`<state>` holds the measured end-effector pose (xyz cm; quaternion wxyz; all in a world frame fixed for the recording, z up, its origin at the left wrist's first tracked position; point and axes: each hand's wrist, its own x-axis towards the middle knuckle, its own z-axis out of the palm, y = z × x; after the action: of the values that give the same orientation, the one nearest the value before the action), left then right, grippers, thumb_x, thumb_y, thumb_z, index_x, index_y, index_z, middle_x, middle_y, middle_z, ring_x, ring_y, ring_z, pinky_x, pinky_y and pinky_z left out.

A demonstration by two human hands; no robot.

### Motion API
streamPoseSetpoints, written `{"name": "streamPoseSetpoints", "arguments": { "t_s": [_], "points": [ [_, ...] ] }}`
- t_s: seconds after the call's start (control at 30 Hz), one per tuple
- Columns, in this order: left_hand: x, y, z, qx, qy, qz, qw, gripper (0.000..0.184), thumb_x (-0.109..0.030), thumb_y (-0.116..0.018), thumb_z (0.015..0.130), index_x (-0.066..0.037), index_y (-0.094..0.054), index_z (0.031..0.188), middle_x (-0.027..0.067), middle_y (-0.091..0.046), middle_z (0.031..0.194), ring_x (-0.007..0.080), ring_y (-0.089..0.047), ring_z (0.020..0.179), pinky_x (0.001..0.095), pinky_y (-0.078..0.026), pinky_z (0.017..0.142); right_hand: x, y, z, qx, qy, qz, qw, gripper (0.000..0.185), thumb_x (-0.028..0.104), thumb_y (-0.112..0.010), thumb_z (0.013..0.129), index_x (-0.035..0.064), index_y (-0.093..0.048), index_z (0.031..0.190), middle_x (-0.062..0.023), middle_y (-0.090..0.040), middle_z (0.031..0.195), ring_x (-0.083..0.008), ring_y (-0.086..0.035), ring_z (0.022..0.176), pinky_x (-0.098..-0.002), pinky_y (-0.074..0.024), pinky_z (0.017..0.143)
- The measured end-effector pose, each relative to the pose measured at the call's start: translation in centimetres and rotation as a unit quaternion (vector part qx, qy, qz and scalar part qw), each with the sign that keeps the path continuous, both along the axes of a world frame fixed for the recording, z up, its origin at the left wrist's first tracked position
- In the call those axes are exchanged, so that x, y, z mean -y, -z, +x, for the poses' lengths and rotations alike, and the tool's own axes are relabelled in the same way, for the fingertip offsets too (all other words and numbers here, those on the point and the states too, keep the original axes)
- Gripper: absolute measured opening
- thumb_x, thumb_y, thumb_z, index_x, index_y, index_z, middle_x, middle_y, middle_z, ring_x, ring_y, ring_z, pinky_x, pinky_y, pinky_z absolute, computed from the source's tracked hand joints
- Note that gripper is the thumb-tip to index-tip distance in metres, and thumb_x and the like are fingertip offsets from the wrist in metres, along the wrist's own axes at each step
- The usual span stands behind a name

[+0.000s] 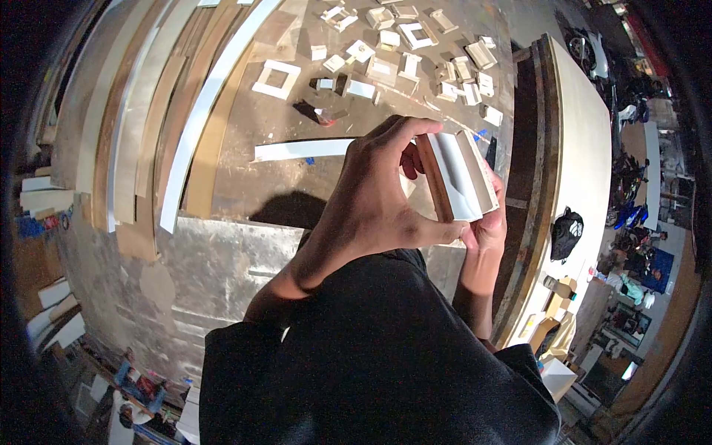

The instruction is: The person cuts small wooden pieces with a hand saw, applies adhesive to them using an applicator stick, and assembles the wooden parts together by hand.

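Note:
My left hand (374,189) grips a small wooden piece (456,178) with a glossy white, grooved face and a brown side edge. Its thumb and fingers press on opposite ends of the piece. From the right side and underneath, my right hand (491,222) holds the same piece, and most of its fingers are hidden behind it. Beyond my hands, a white strip (300,150) lies on the brown worktable (252,182). Farther up is a small square wooden frame (277,79), with a small object with a red part (325,116) below it.
Several small wooden frames and blocks (382,70) are scattered at the table's far side. Long boards and strips (211,96) lie on the left. On the right stands a pale-topped bench (578,141) bearing a black bag (568,233). People (137,393) are at the lower left.

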<state>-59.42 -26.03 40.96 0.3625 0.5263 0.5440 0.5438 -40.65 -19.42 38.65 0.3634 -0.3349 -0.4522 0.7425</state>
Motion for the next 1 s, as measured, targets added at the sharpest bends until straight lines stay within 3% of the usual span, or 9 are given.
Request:
{"name": "streamPoseSetpoints", "arguments": {
  "t_s": [0.43,0.8,0.87,0.9,0.97,1.0],
  "points": [
    [0.3,-0.2,-0.2,-0.019,-0.001,0.016,1.0,0.085,-0.025,-0.092,0.051,-0.003,-0.057,0.125,0.0058,-0.064,0.101,0.0117,-0.06,0.082,0.0277,-0.05,0.075,0.2,0.5,0.8,0.048,-0.04,0.013,0.998,0.132,0.066,-0.091,0.047,-0.0102,-0.04,0.142,-0.014,-0.063,0.124,-0.0167,-0.068,0.104,-0.0271,-0.0552,0.09],
    [0.2,1.3,-0.6,0.04,0.022,-0.018,0.999,0.086,-0.025,-0.094,0.05,-0.003,-0.058,0.125,0.0031,-0.063,0.099,0.0093,-0.058,0.083,0.0258,-0.049,0.077,1.1,-0.3,-0.8,-0.015,-0.003,-0.015,1.0,0.124,0.054,-0.093,0.05,-0.0108,-0.04,0.141,-0.0149,-0.062,0.127,-0.0199,-0.065,0.112,-0.0321,-0.0534,0.099],
    [0.0,1.6,-0.9,0.029,0.006,0.023,0.999,0.083,-0.031,-0.094,0.049,0.003,-0.059,0.117,0.0126,-0.066,0.09,0.0185,-0.065,0.077,0.031,-0.054,0.071,0.7,-0.1,-0.5,-0.012,-0.022,-0.017,1.0,0.124,0.052,-0.093,0.051,-0.011,-0.039,0.142,-0.0155,-0.061,0.129,-0.0204,-0.064,0.113,-0.0327,-0.0531,0.099],
    [0.1,1.7,-1.1,0.026,0.009,0.025,0.999,0.083,-0.031,-0.094,0.049,0.003,-0.059,0.117,0.0126,-0.066,0.09,0.0185,-0.065,0.077,0.031,-0.054,0.071,0.6,0.1,-0.4,-0.007,-0.043,-0.019,0.999,0.124,0.05,-0.093,0.052,-0.0111,-0.037,0.143,-0.016,-0.06,0.132,-0.0209,-0.064,0.115,-0.0333,-0.0528,0.1],
    [0.4,1.7,-1.3,0.064,0.03,-0.045,0.996,0.09,-0.025,-0.096,0.049,-0.004,-0.057,0.128,0.0036,-0.064,0.101,0.009,-0.058,0.085,0.0254,-0.049,0.078,0.6,0.5,-0.5,-0.018,-0.036,-0.016,0.999,0.125,0.05,-0.093,0.051,-0.0113,-0.036,0.144,-0.0163,-0.059,0.133,-0.0212,-0.063,0.116,-0.0336,-0.0524,0.1],
    [0.4,1.8,-1.3,0.059,0.034,-0.043,0.997,0.09,-0.025,-0.096,0.049,-0.004,-0.057,0.128,0.0036,-0.064,0.101,0.009,-0.058,0.085,0.0254,-0.049,0.078,0.6,0.7,-0.7,-0.026,-0.032,-0.015,0.999,0.126,0.05,-0.093,0.051,-0.0114,-0.035,0.144,-0.0166,-0.058,0.135,-0.0215,-0.062,0.117,-0.0339,-0.052,0.101]
  ]
}}
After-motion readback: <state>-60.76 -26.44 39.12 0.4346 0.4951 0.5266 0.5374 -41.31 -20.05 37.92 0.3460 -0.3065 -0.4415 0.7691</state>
